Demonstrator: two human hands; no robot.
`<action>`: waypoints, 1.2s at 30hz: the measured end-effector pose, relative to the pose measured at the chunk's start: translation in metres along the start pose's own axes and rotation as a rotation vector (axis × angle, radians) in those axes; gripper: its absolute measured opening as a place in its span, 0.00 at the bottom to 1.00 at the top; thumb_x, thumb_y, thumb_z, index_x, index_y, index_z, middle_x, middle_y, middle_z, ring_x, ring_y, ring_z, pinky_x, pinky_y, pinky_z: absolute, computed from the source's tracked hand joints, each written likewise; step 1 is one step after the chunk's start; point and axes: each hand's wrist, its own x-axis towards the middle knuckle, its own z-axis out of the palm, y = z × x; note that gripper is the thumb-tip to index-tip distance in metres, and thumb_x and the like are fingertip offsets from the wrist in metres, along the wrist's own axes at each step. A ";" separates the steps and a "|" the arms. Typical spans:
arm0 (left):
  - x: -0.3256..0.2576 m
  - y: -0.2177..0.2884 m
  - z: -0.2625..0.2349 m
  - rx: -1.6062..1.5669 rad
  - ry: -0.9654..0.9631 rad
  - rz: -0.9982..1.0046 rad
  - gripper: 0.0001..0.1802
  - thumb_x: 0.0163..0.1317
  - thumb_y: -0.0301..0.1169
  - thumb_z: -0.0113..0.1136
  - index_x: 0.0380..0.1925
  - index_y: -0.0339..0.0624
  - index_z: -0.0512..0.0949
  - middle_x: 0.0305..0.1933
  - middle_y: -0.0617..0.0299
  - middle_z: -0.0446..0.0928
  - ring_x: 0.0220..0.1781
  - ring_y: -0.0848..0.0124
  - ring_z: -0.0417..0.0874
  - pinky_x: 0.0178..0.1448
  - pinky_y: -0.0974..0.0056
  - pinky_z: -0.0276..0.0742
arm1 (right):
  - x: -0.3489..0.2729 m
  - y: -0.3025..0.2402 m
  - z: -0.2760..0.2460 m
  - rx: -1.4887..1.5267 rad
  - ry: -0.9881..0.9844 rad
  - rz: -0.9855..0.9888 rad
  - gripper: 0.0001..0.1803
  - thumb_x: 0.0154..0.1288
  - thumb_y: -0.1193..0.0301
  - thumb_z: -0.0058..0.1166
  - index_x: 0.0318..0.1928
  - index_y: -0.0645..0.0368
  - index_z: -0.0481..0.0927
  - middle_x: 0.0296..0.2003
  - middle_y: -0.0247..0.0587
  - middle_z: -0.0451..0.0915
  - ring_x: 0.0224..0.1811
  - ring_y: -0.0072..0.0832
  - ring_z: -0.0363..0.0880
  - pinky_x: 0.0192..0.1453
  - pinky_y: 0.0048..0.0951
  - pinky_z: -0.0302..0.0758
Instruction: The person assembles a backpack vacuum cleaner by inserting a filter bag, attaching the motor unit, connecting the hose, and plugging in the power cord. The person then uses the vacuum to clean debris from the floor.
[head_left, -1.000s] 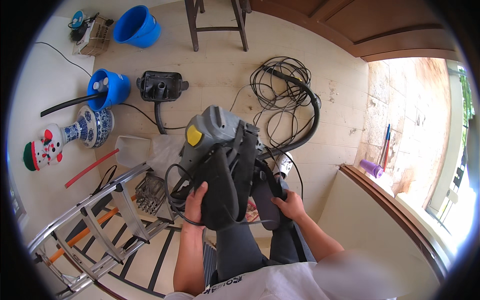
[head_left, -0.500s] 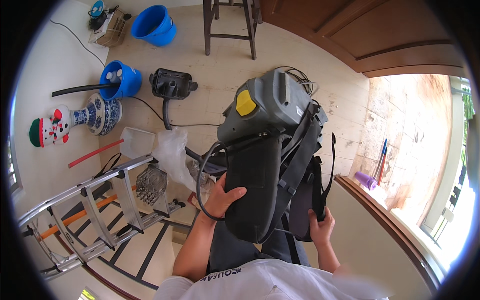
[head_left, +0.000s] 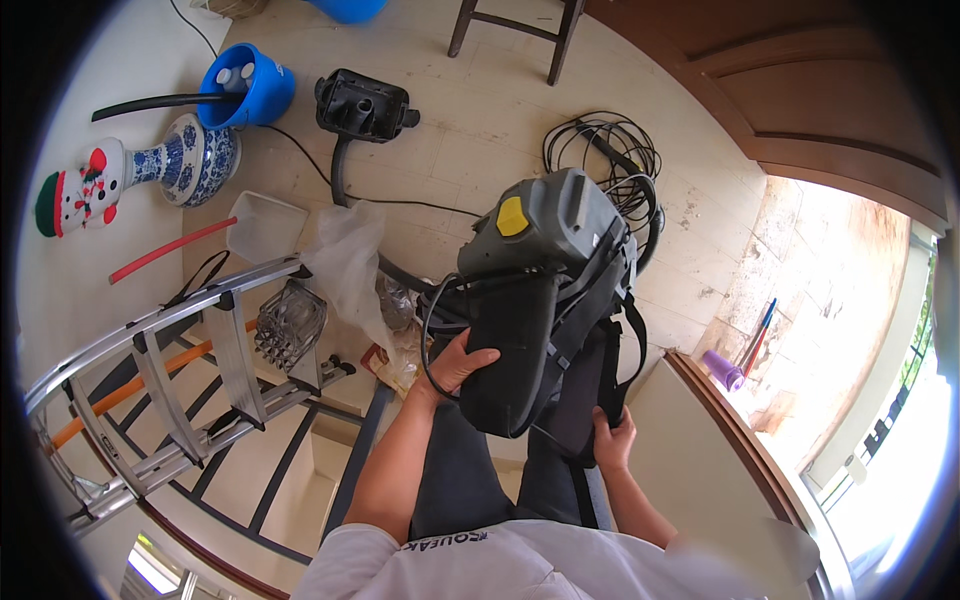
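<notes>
So yeah, the grey backpack unit (head_left: 540,225) is being held up in front of the legs (head_left: 462,485), coiled cable (head_left: 600,130) partly being blocked behind it. One black pad (head_left: 510,350) is being clasped by the left grip (head_left: 455,365), fingers mostly hidden; a second padded strap (head_left: 583,400) is being pinched, pretty much closed, by the right grip (head_left: 613,440).

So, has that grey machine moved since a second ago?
Yes, rightward: the grey machine is now farther right of the blue-and-white vase.
</notes>
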 end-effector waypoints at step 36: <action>-0.113 0.006 0.207 0.574 0.029 -0.072 0.43 0.43 0.30 0.69 0.60 0.34 0.60 0.56 0.59 0.67 0.60 0.71 0.65 0.65 0.63 0.57 | 0.195 0.119 0.072 1.437 -0.581 0.403 0.32 0.64 0.46 0.46 0.56 0.60 0.71 0.45 0.39 0.80 0.42 0.30 0.81 0.49 0.31 0.77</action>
